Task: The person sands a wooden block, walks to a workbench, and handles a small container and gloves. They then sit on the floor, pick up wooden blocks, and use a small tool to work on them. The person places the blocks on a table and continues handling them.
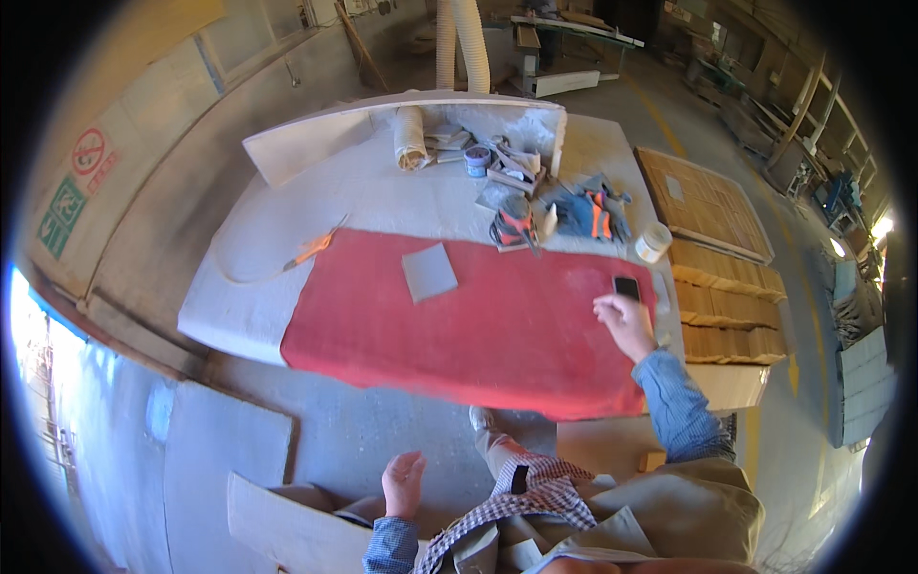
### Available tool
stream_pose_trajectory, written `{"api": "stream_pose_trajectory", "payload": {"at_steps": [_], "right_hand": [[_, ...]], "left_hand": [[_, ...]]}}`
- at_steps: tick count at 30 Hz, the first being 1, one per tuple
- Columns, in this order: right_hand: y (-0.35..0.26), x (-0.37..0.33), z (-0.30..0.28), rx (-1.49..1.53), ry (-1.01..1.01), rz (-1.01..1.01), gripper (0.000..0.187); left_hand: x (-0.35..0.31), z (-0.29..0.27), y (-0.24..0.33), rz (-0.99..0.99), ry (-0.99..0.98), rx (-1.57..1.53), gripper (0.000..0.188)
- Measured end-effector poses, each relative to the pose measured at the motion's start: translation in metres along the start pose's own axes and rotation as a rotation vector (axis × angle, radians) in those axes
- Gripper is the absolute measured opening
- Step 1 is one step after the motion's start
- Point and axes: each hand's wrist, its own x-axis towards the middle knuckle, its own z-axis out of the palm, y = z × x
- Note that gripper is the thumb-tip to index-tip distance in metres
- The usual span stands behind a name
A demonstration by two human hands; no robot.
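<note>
My right hand is over the right side of a red cloth, just below a dark phone. Its fingers point left, partly bent and apart, with nothing seen in them. Away from the table, low in the view, my left hand hangs in the air, loosely curled and holding nothing visible. A grey square sheet, perhaps sandpaper, lies on the cloth. The cloth drapes over the near edge of a pale worktable.
An orange-handled tool lies left of the cloth. Behind it are a red-and-black power tool, blue-and-orange gloves, a white jar and a purple tub. A curved panel stands at the back; stacked wood pieces are at right.
</note>
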Motion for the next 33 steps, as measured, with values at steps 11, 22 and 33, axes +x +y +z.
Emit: {"api": "stream_pose_trajectory", "payload": {"at_steps": [11,22,33], "right_hand": [[0.042,0.393,0.114,-0.607,0.038,-0.067,0.033],[0.083,0.447,0.117,-0.631,0.284,0.134,0.018],[0.021,0.392,0.134,0.067,0.215,0.33,0.022]], "left_hand": [[0.308,0.029,0.103,0.111,-0.056,-0.002,0.015],[0.448,0.037,0.112,0.087,-0.229,-0.108,0.01],[0.481,0.131,0.186,0.093,-0.623,-0.397,0.011]]}}
